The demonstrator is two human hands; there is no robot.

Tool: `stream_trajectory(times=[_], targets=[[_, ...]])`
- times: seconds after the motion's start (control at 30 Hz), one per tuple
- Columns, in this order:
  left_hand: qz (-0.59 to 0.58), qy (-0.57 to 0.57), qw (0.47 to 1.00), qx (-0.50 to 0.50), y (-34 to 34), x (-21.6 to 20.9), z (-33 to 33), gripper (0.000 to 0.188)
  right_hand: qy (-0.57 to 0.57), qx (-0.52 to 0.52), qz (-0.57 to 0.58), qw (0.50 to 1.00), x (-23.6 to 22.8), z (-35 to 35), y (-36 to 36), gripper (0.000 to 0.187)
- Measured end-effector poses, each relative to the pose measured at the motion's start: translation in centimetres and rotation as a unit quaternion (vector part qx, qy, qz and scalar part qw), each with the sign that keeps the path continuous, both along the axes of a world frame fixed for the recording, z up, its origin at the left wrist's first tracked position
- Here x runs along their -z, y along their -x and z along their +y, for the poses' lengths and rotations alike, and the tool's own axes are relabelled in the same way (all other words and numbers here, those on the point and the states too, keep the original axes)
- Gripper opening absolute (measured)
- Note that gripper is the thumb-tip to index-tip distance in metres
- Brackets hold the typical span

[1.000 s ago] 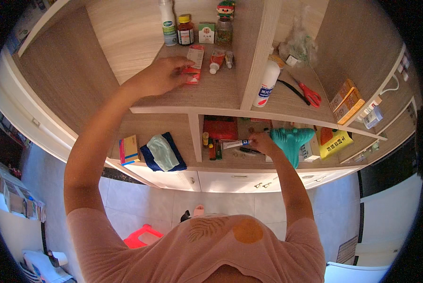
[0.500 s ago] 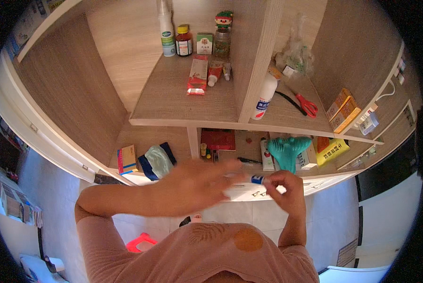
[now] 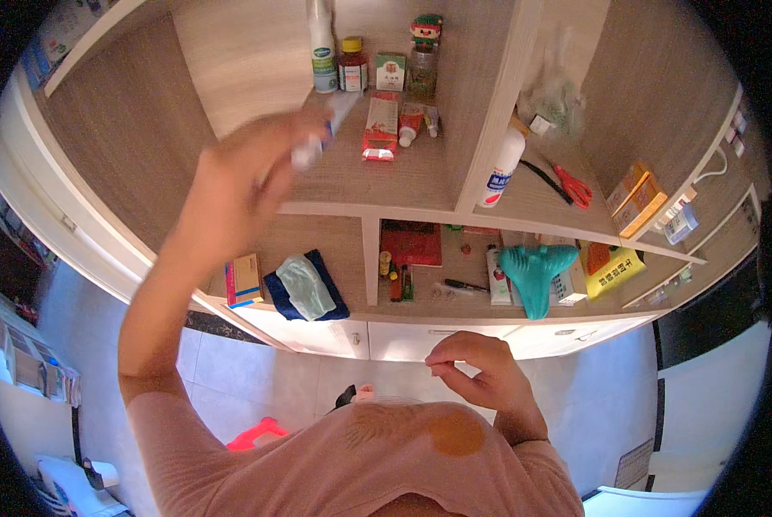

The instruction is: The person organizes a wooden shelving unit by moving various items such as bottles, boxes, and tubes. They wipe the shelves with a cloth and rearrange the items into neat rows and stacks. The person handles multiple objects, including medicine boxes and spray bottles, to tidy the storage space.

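Observation:
My left hand (image 3: pixel 241 177) is raised over the upper shelf, its fingers closed on a small blue-and-white tube (image 3: pixel 313 150). Motion blurs both, and the tube's pale end points toward the bottles at the back. In front of my chest, apart from the cabinet, my right hand (image 3: pixel 482 369) has its fingertips pinched together with nothing visible in them. Closest to the tube stand a tall white spray bottle (image 3: pixel 324 60), a brown jar with a yellow lid (image 3: pixel 352 67) and a red-and-white box (image 3: pixel 381 127). A red tube (image 3: pixel 410 125) lies beside that box.
An upright divider (image 3: pixel 495 103) separates the right compartment, which holds a white bottle (image 3: pixel 501 168), red scissors (image 3: pixel 573 186) and orange boxes (image 3: pixel 633 200). Below are a folded cloth with a pale packet (image 3: pixel 306 288), a teal moulded object (image 3: pixel 536 271) and a yellow packet (image 3: pixel 616 274).
The blue-and-white tube has passed from my right hand to my left. My left hand has risen leftward to the upper shelf, while my right has drawn back toward my chest.

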State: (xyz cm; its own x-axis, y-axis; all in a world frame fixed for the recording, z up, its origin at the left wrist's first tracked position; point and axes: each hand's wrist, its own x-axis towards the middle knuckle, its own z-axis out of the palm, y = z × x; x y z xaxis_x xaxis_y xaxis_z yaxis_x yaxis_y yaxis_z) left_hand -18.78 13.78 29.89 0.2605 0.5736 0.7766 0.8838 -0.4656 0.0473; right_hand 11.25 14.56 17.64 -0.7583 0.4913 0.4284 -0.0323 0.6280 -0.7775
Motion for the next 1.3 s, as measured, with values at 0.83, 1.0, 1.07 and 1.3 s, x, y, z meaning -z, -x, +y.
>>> stream_trajectory(times=[0.83,1.0,1.07,1.3], targets=[[-0.006,0.069,0.997,-0.022,5.1,3.8,7.2,0.028,0.133,0.13,-0.129,0.974,5.7,-4.2,-6.8,0.012],[-0.28,-0.129,0.944,-0.117,3.3,10.8,-4.0,0.014,0.191,0.096,-0.183,0.959,8.1,-3.2,-7.8,0.012],[-0.29,-0.069,0.925,-0.234,2.4,15.2,-8.5,0.009,0.176,0.047,-0.202,0.962,9.0,-2.2,-7.2,0.012],[-0.374,0.199,0.821,-0.383,-1.9,25.0,-21.1,0.012,0.126,-0.091,-0.264,0.952,12.2,-0.6,1.7,0.013]])
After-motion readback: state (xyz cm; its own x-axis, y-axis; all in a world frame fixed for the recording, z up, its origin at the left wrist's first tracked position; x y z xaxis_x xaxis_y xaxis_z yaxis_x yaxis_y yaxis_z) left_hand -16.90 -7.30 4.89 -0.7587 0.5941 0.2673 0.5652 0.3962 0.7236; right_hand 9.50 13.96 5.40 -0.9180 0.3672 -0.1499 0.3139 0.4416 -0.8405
